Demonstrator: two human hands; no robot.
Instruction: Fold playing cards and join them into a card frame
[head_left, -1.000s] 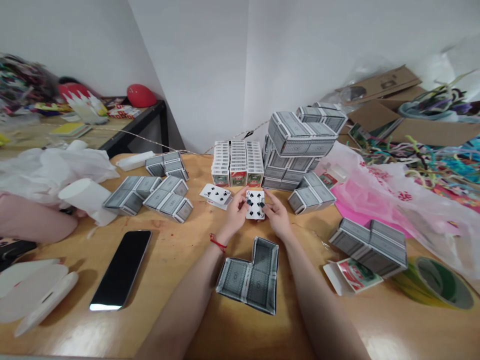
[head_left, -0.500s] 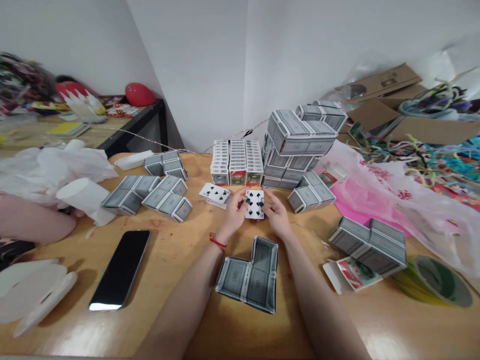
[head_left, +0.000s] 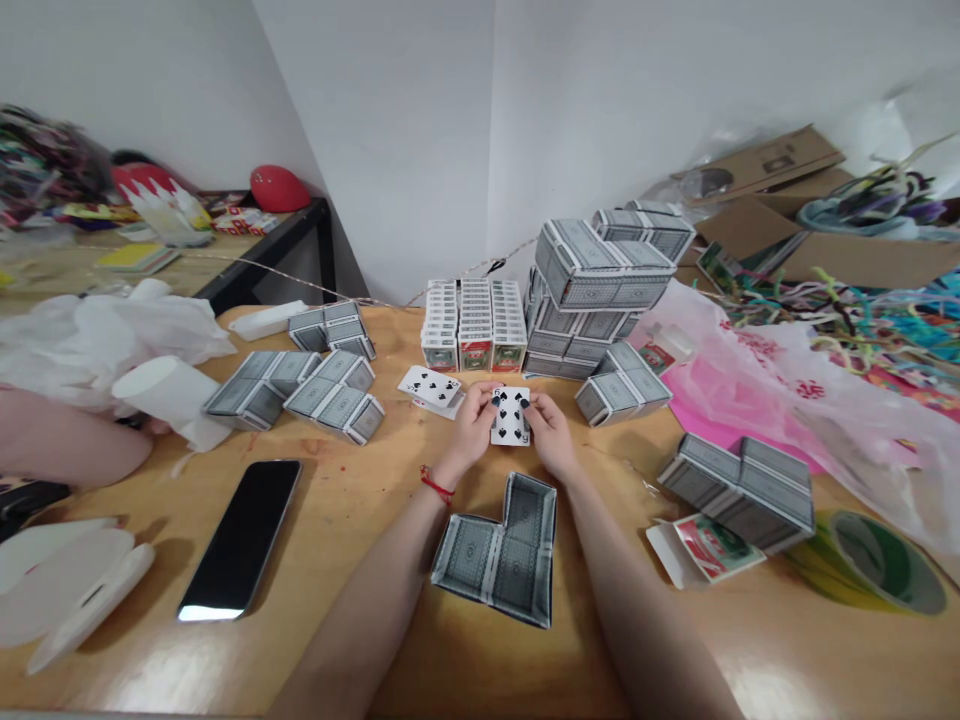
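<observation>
**cardfan:** ok so where's the spade card (head_left: 511, 418) sitting exactly? hard to tell who's got it.

**deckbuilder:** both, honestly. The left hand (head_left: 469, 428) has the left long edge and the right hand (head_left: 553, 435) has the right one. Thumbs are on the face, and the fingers look tucked underneath. So each grip is pinching the card, neither is spread. It's face up, low over the worktop (head_left: 360, 500), right in the middle.

**cardfan:** and which way does it run?

**deckbuilder:** long axis points straight away from the person, toward the card packs (head_left: 474, 325) at the back. Neither hand is nearer, it's dead between them. Can't tell if its near edge touches the wood.

**cardfan:** what's closest to it?

**deckbuilder:** the L-shaped block (head_left: 499, 550) of grey-backed cards. It lies just on the person's side of the card, between the forearms, not touching it. The loose cards (head_left: 430, 388) are just beside the left hand, on its outer side. The stack of grey blocks (head_left: 592, 290) is back and to the right, and the phone (head_left: 241, 535) is well off to the left.
</observation>
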